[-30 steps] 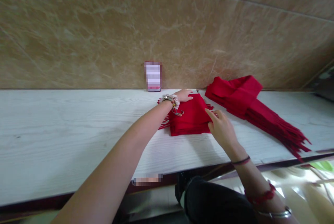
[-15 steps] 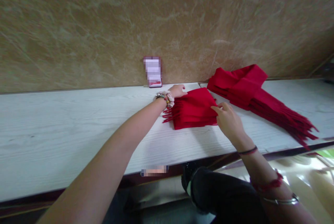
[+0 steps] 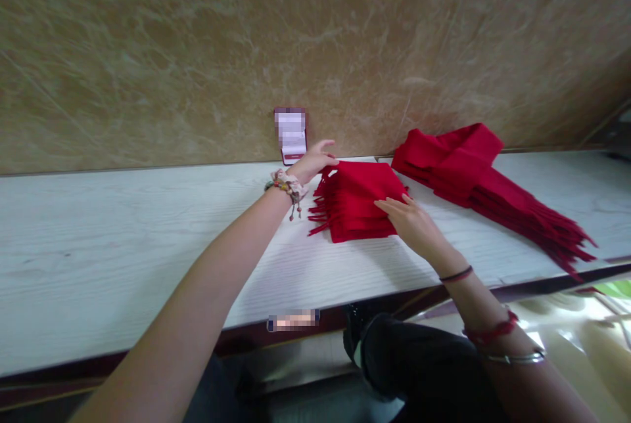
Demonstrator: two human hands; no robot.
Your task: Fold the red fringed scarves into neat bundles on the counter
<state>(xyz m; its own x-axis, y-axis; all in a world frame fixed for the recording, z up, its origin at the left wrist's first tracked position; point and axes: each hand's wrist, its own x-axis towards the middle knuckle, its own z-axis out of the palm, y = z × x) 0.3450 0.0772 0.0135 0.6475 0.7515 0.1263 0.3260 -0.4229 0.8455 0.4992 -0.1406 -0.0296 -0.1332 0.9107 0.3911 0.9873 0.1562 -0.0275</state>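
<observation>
While the folded red scarf (image 3: 359, 206) lies on the white table (image 3: 123, 232) between both hands, the left hand (image 3: 310, 161) hovers open at its far left corner, fingers spread, gripping nothing. Flat and open, the right hand (image 3: 411, 226) presses on its near right edge.

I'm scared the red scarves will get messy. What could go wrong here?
The long scarf pile has fringes lying right at the table edge, so it might slide off. The left hand is by the small phone-like thing leaning on the wall and could knock it over.
</observation>
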